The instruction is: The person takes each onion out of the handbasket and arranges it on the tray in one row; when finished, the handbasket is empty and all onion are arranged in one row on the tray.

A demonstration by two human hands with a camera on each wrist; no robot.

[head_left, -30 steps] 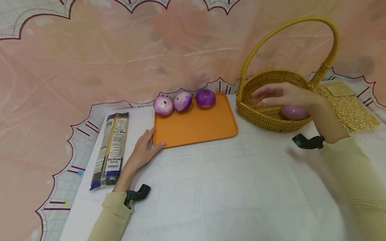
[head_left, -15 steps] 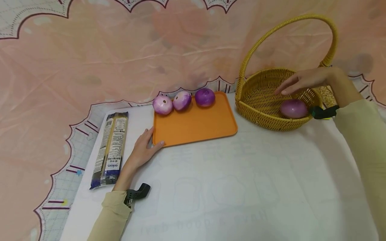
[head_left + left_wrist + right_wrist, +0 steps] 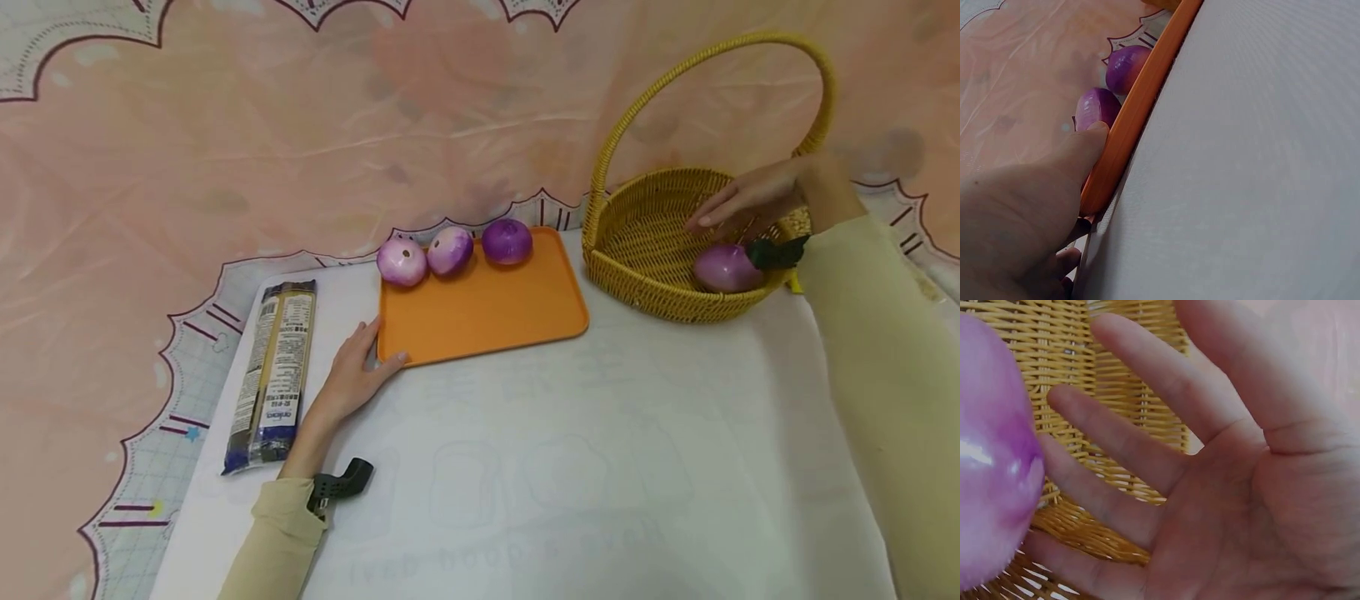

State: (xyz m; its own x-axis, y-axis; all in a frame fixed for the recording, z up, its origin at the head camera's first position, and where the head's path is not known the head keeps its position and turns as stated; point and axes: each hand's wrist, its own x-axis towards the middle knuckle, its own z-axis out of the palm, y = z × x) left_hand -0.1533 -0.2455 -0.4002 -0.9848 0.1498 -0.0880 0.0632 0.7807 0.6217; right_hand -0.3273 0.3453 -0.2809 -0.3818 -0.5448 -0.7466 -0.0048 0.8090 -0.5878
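My left hand (image 3: 354, 375) rests at the near left corner of an orange tray (image 3: 480, 321), its fingers along the side and its thumb at the front rim. Three purple onions (image 3: 507, 242) are lined up along the tray's back edge; two of them show beyond the thumb in the left wrist view. Over the right part of a wicker basket (image 3: 637, 287), my right hand (image 3: 761, 200) is spread with nothing in its grasp. A single purple onion (image 3: 991, 456) lies in the basket, right beside the fingertips in the right wrist view.
A long pack of dry noodles (image 3: 273, 375) lies left of the tray. The basket's tall arched handle (image 3: 712, 67) rises above my right hand. Behind the basket stands a patterned cloth backdrop (image 3: 300, 150). A white cloth (image 3: 555, 467) covers the table.
My right hand has shifted back and to the right within the basket, then lowered toward the onion there, its wrist camera now overlapping it. The left hand has stayed at the tray corner.
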